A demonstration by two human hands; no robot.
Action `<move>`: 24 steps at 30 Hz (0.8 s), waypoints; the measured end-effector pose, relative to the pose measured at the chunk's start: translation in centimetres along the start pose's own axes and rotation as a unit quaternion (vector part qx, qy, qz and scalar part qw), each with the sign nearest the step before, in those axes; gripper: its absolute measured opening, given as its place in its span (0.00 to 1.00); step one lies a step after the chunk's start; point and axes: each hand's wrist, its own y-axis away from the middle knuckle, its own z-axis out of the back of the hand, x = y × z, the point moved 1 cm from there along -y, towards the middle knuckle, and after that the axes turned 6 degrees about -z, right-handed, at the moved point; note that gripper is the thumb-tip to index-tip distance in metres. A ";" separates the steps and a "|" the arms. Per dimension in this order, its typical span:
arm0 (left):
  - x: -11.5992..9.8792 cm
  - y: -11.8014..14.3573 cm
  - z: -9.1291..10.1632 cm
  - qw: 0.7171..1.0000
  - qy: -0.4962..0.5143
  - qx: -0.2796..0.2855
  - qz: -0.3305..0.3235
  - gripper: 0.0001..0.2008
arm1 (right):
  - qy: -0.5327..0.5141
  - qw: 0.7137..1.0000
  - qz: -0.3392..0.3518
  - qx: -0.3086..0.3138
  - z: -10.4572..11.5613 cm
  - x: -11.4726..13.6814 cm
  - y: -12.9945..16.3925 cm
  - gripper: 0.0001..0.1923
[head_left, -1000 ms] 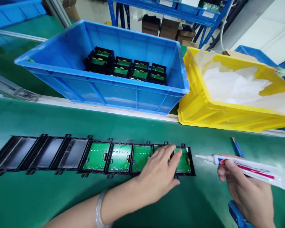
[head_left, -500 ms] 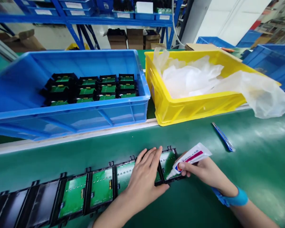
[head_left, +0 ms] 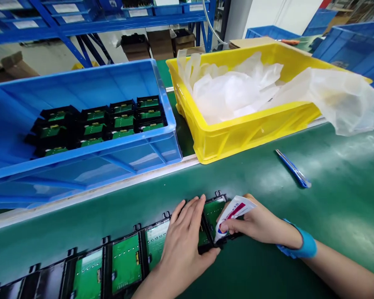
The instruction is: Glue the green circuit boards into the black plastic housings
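A white tube [head_left: 232,216] with red and blue print sits in the right hand [head_left: 258,226]. The fingers are curled tight around it. The tip of the tube points down to about 7 o'clock and touches the last black tray [head_left: 216,222] in a row of trays. That tray has a green circuit board [head_left: 212,211] inside it. The tube lies at 9 o'clock from the right hand, between the two hands.

The left hand [head_left: 182,245] lies flat and open, fingers close together, on the next tray [head_left: 202,243] just to the left. It holds nothing; it only presses down. The fingertips point to 1 o'clock. The tube is at 2 o'clock from this hand, very near it.

The row of trays [head_left: 121,265] runs off toward 8 o'clock on the green belt [head_left: 268,178]. The near ones hold green boards.

A blue band [head_left: 302,247] is on the right wrist. A blue pen-like tool [head_left: 293,169] lies on the belt at 2 o'clock from the right hand, well apart from it.

Behind the belt, at 12 o'clock, stands a yellow bin [head_left: 255,135] with clear plastic bags [head_left: 237,89] in it. One bag [head_left: 343,101] hangs over its right side. At 10 o'clock is a blue bin [head_left: 118,160] with more black trays and green boards [head_left: 112,120]. Blue shelves [head_left: 96,20] stand far behind.
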 end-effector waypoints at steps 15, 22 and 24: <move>0.2 0.0 0.0 1.000 -0.012 -0.015 -0.015 0.47 | 0.064 0.991 0.117 0.010 -0.1 1.1 -0.2 0.07; 0.0 -0.1 0.0 1.000 -0.007 -0.011 -0.010 0.47 | 0.068 0.989 0.129 0.001 -0.1 0.7 -0.5 0.08; 0.0 -0.1 0.0 1.000 -0.006 -0.007 -0.005 0.47 | 0.070 0.988 0.141 -0.007 -0.1 0.3 -0.7 0.09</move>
